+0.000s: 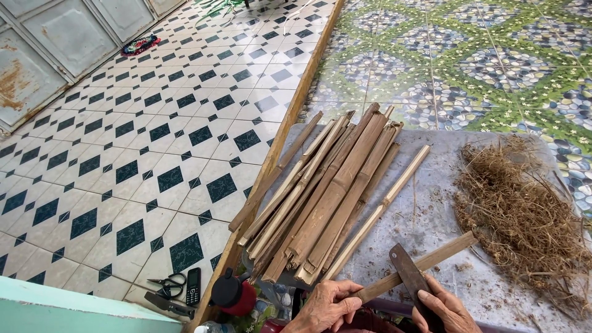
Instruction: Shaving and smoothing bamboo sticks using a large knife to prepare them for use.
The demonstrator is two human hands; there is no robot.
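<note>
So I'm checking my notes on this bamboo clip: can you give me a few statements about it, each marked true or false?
1. The left hand grips a bamboo strip. True.
2. The right hand holds scissors. False: it holds a dark blade against the strip; the scissors lie on the tiled floor.
3. A pile of split bamboo lies on the grey slab. True.
4. The dry fibre heap lies left of the bamboo. False: it lies to the right.
</note>
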